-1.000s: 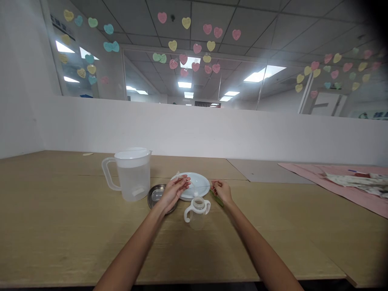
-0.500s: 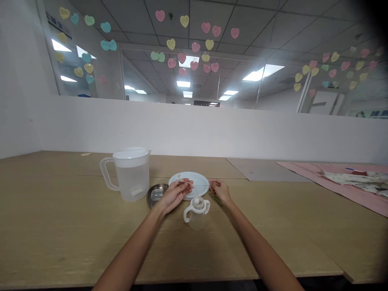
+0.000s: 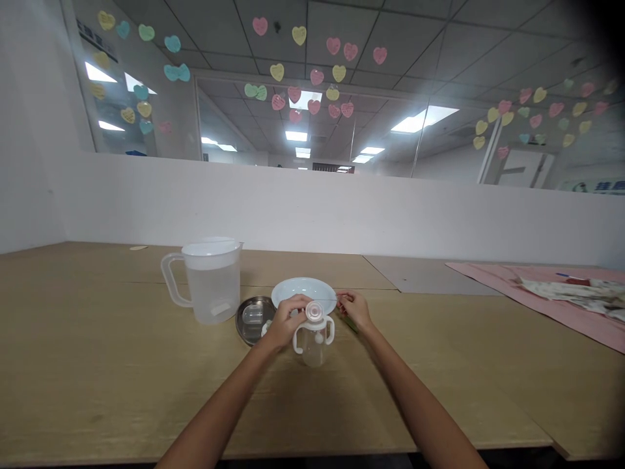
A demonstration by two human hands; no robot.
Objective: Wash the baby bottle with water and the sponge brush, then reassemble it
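Observation:
A clear sippy cup (image 3: 313, 354) with two white handles stands upright on the table in front of me. A round pale lid (image 3: 315, 311) sits at its mouth, and a small white ball shows inside the cup. My left hand (image 3: 287, 324) is closed at the lid's left side; a bit of white plastic (image 3: 266, 327) sticks out by its palm. My right hand (image 3: 355, 310), right of the cup, pinches a thin wire-like rod (image 3: 324, 300) that points left over a white plate (image 3: 278, 290). Its far end is hidden behind the left hand and lid.
A clear jug (image 3: 215, 286) of water stands at the left. Beside it, a steel dish (image 3: 243, 332) holds a clear piece. A thin green item (image 3: 348, 323) lies below my right hand. Farther right is a pink cloth (image 3: 547, 309) with patterned fabric on it.
My left hand has come down and turned over, from holding a flexible straw above the cup to the cup's top. The lid now shows there. My right hand has hardly moved.

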